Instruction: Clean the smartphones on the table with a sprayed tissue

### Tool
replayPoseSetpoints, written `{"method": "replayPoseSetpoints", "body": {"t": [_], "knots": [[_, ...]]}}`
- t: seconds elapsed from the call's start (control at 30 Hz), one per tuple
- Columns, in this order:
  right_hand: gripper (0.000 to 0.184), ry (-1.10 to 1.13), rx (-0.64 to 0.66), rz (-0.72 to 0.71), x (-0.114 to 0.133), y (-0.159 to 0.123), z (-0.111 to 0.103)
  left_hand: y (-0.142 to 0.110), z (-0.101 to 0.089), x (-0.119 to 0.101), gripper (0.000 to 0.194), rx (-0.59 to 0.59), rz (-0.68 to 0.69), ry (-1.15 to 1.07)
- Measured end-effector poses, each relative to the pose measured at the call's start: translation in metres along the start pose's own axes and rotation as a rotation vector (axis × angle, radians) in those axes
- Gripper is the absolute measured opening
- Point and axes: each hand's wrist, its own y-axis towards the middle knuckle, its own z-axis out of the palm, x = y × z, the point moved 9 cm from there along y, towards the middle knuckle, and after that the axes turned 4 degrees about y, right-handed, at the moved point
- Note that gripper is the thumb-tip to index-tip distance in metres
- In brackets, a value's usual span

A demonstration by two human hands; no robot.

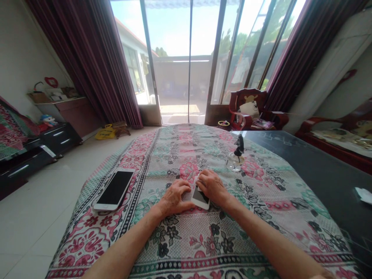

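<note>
A small white phone [201,198] with a dark screen lies face up on the flowered tablecloth [203,236], between my hands. My left hand [176,197] rests at its left side, thumb stretched to the phone's lower left edge and the fingers bent but apart from the thumb. Over the phone's upper right part, my right hand [213,186] has its fingers curled and pressed together. A bit of white shows beneath those fingertips; what it is I cannot make out. Farther left lies a larger white phone [114,189], its screen black.
A clear spray bottle [236,159] with a black trigger head stands beyond my right hand. A dark table [325,182] adjoins on the right, with a white packet [364,195] on it. Past the cloth are a red wooden chair [238,100] and glass doors [186,77].
</note>
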Motion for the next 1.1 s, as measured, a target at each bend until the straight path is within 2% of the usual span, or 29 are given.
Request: {"method": "replayPoseSetpoints", "body": {"t": [0.13, 0.23, 0.5, 0.63, 0.73, 0.93, 1.1], "knots": [[0.02, -0.059, -0.02, 0.125, -0.015, 0.012, -0.001, 0.0, -0.002, -0.003, 0.037, -0.003, 0.019, 0.007], [0.019, -0.091, -0.046, 0.17, -0.014, 0.009, -0.004, 0.0, -0.002, -0.003, 0.036, -0.006, 0.023, 0.011], [0.016, 0.016, 0.003, -0.001, 0.032, -0.029, -0.002, -0.002, 0.002, 0.004, 0.036, -0.033, -0.002, -0.003], [0.016, 0.04, 0.042, -0.057, 0.043, -0.034, -0.001, -0.002, 0.002, 0.003, 0.031, -0.028, 0.008, -0.009], [0.018, 0.018, 0.046, -0.019, 0.031, -0.023, -0.002, -0.001, 0.0, 0.002, 0.034, -0.01, -0.006, -0.004], [0.022, -0.071, 0.043, 0.139, -0.008, 0.006, 0.0, -0.001, 0.0, 0.0, 0.035, 0.022, 0.014, 0.021], [0.023, -0.084, 0.009, 0.212, -0.019, 0.016, 0.002, 0.0, -0.001, -0.002, 0.034, 0.024, 0.022, 0.036]]}}
